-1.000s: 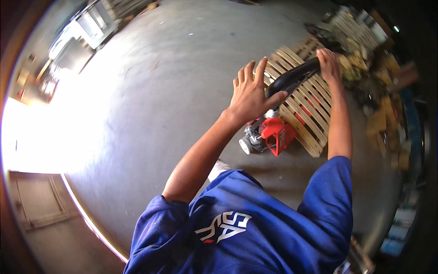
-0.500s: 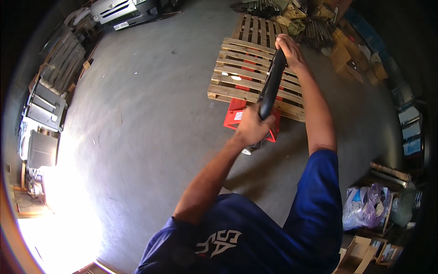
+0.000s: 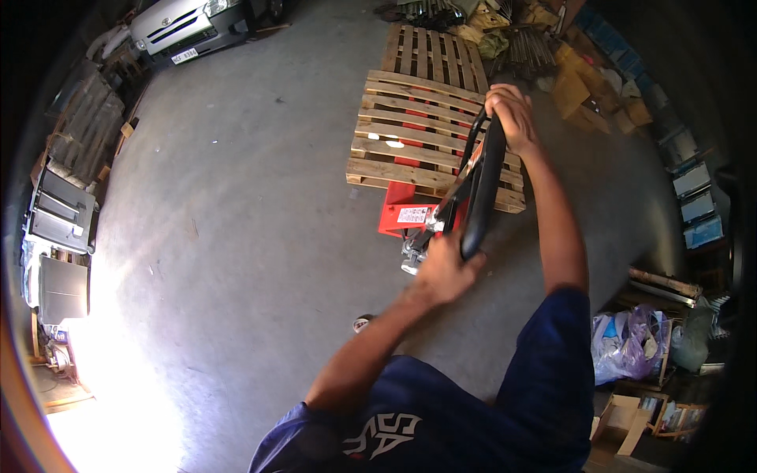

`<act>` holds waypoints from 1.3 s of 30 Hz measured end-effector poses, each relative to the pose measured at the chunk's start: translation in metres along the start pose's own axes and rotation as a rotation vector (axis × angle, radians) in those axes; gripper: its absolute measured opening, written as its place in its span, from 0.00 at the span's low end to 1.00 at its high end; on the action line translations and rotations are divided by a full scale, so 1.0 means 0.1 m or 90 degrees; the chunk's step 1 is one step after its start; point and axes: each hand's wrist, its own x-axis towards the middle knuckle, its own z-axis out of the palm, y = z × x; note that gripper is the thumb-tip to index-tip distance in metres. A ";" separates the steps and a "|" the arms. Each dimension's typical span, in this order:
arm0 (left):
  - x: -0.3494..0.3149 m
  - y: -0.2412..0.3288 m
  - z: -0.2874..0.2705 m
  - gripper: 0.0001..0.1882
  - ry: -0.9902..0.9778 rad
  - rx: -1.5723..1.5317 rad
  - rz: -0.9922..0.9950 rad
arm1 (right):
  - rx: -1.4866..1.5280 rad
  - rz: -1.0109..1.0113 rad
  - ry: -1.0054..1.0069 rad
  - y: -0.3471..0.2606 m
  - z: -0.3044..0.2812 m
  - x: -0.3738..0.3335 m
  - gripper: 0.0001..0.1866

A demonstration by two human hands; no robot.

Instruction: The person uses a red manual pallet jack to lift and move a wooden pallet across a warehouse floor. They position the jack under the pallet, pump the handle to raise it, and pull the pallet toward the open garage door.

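1. My left hand (image 3: 445,268) is gripping the near end of a black loop handle (image 3: 486,181), its fingers partly hidden from view.
2. My right hand (image 3: 511,118) is gripping the far end of the same loop, fingers curling over its top.
3. The handle is slanting up from a red pallet jack (image 3: 397,211), which is standing in front of me, slightly to the right, on a grey floor (image 3: 260,236).
4. A slatted wooden pallet (image 3: 434,155) is sitting over the jack, red metal showing through the gaps; how fully the forks are bearing it, I cannot tell.
5. A second pallet (image 3: 422,54) is lying just beyond, while a silver van (image 3: 181,31) is standing well apart at upper left.
6. Judging by the two-handed hold, I am handling the steering step, jack under pallet; whether I am pulling, pushing or turning, I cannot tell.
7. The next move, in my judgement, is calling for even pressure from both hands, gradual turning of the loop, and care at the corners near the second pallet.
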 end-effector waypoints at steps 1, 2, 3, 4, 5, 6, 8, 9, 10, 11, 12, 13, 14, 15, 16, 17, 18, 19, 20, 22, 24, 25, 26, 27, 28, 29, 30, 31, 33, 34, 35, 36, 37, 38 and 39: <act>0.16 0.02 -0.12 0.12 -0.022 0.009 -0.005 | -0.038 0.036 -0.006 0.05 0.00 0.04 0.21; 0.27 0.03 -0.19 0.11 -0.046 0.018 -0.011 | -0.076 0.073 -0.012 0.11 -0.01 0.07 0.21; 0.30 -0.04 -0.20 0.09 -0.052 -0.009 -0.012 | -0.096 0.062 -0.043 0.12 -0.02 0.12 0.23; 0.30 -0.06 -0.24 0.11 -0.071 -0.007 -0.032 | -0.106 0.053 -0.041 0.06 -0.02 0.13 0.23; 0.29 -0.06 -0.31 0.13 -0.092 -0.005 -0.052 | -0.117 0.045 -0.040 -0.03 0.01 0.15 0.24; 0.23 -0.05 -0.36 0.14 -0.110 -0.004 -0.074 | -0.125 0.035 -0.042 -0.15 0.03 0.15 0.25; 0.14 -0.03 -0.30 0.12 -0.086 -0.021 -0.059 | -0.090 -0.025 -0.042 -0.08 0.05 0.08 0.22; 0.12 -0.08 -0.20 0.11 -0.058 -0.049 -0.024 | -0.071 -0.075 -0.020 0.18 0.10 0.05 0.21; 0.12 -0.10 -0.15 0.10 -0.019 -0.075 0.003 | -0.041 -0.132 -0.001 0.24 0.15 0.05 0.19; 0.13 -0.10 -0.09 0.11 -0.024 -0.054 -0.022 | 0.058 -0.108 0.059 0.29 0.18 -0.05 0.20; 0.13 -0.10 -0.10 0.13 -0.025 -0.050 -0.044 | 0.205 0.064 0.126 0.11 0.26 -0.06 0.22; 0.14 -0.11 -0.09 0.15 -0.028 -0.050 -0.064 | 0.346 0.239 0.188 -0.13 0.33 -0.11 0.24; 0.14 -0.11 -0.07 0.17 -0.032 -0.049 -0.083 | 0.453 0.379 0.147 -0.22 0.29 -0.13 0.31; 0.08 -0.10 -0.03 0.29 -0.030 -0.046 0.038 | 0.549 0.530 0.126 -0.28 0.22 -0.19 0.38; 0.06 -0.14 0.07 0.33 -0.008 -0.006 0.099 | 0.752 0.681 0.029 -0.32 0.18 -0.23 0.45; 0.06 -0.20 0.22 0.37 0.015 0.034 0.161 | 0.792 0.691 -0.073 -0.34 0.13 -0.19 0.47; 0.03 -0.23 0.34 0.42 0.031 0.071 0.216 | 0.830 0.708 -0.174 -0.36 0.06 -0.15 0.49; -0.04 -0.11 0.38 0.44 -0.041 0.116 0.190 | 0.720 0.709 -0.235 -0.33 -0.03 -0.13 0.49; -0.12 0.03 0.43 0.46 -0.113 0.161 0.165 | 0.552 0.668 -0.252 -0.31 -0.15 -0.17 0.50; -0.18 0.08 0.39 0.48 -0.240 0.152 0.175 | 0.292 0.689 -0.260 -0.55 -0.35 -0.13 0.50; -0.15 -0.17 0.21 0.48 -0.358 0.042 0.234 | 0.203 0.623 -0.226 -0.99 -0.50 -0.29 0.48; -0.14 -0.32 0.05 0.41 -0.317 0.100 0.316 | 0.178 0.588 -0.230 -1.27 -0.58 -0.47 0.50; -0.08 -0.25 -0.20 0.37 -0.309 0.097 0.208 | 0.156 0.565 -0.223 -1.36 -0.64 -0.64 0.52; 0.04 -0.28 -0.37 0.32 -0.213 0.112 0.212 | 0.085 0.365 -0.122 -1.09 -0.49 -1.12 0.44; 0.16 -0.36 -0.60 0.28 -0.103 0.127 0.199 | 0.207 0.578 -0.193 -1.44 -0.60 -1.10 0.35; 0.42 -0.41 -0.82 0.25 -0.054 0.216 0.159 | 0.277 0.644 -0.200 -1.45 -0.65 -1.15 0.32; 0.65 -0.29 -1.00 0.25 0.007 0.318 0.239 | 0.354 0.717 -0.209 -1.43 -0.67 -1.23 0.29; 0.97 -0.33 -1.11 0.26 0.052 0.312 0.289 | 0.393 0.714 -0.227 -1.46 -0.65 -1.24 0.28; 1.35 0.19 -1.17 0.31 -0.027 0.339 0.326 | 0.464 0.717 -0.235 -1.39 -0.70 -1.26 0.28; 1.52 0.28 -1.16 0.33 -0.027 0.371 0.381 | 0.449 0.687 -0.242 -1.39 -0.69 -1.22 0.29; 1.70 0.33 -1.17 0.36 -0.026 0.405 0.434 | 0.438 0.657 -0.252 -1.40 -0.67 -1.18 0.30; 1.85 0.39 -1.12 0.38 -0.026 0.436 0.495 | 0.421 0.627 -0.253 -1.38 -0.72 -1.16 0.31; 1.93 0.39 -1.05 0.41 -0.060 0.483 0.492 | 0.429 0.605 -0.271 -1.39 -0.78 -1.17 0.36; 1.98 0.38 -0.97 0.44 -0.091 0.532 0.486 | 0.428 0.564 -0.295 -1.36 -0.82 -1.21 0.36; 2.05 0.39 -0.90 0.47 -0.118 0.583 0.483 | 0.423 0.519 -0.315 -1.29 -0.86 -1.27 0.36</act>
